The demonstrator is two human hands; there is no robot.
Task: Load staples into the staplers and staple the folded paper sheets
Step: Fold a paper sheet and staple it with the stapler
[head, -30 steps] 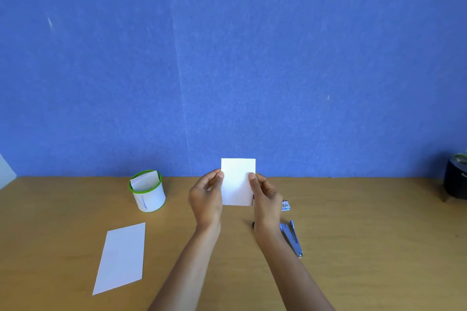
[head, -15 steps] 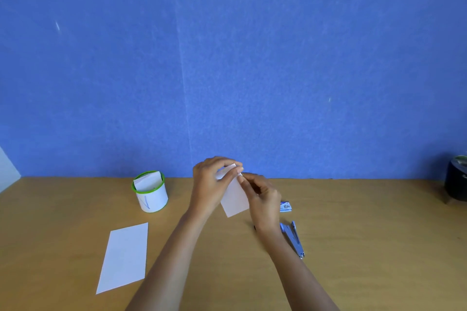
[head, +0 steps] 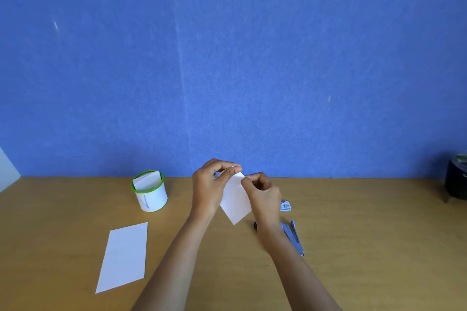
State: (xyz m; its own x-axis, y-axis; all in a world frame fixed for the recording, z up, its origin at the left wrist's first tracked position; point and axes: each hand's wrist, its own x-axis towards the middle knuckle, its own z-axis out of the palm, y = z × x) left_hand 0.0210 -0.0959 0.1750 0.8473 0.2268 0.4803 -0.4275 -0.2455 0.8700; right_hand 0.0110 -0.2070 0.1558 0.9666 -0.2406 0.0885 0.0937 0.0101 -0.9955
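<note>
A small folded white paper [head: 235, 201] hangs tilted above the wooden table, held between both hands. My left hand [head: 211, 187] pinches its top corner with thumb and fingers. My right hand [head: 262, 192] pinches its upper right edge, fingers curled. A blue stapler [head: 293, 236] lies on the table just right of my right wrist, partly hidden by it. A small blue staple box [head: 286, 205] lies behind the stapler. A second folded white sheet [head: 123, 256] lies flat at the front left.
A white cup with a green rim [head: 151, 194] holds folded papers at the back left. A black round object [head: 456, 182] stands at the far right edge. The wooden table [head: 366, 247] ends at a blue wall behind it.
The paper was upright and square between both hands; it has tilted and dropped lower, and both hands have shifted to pinch its upper corner.
</note>
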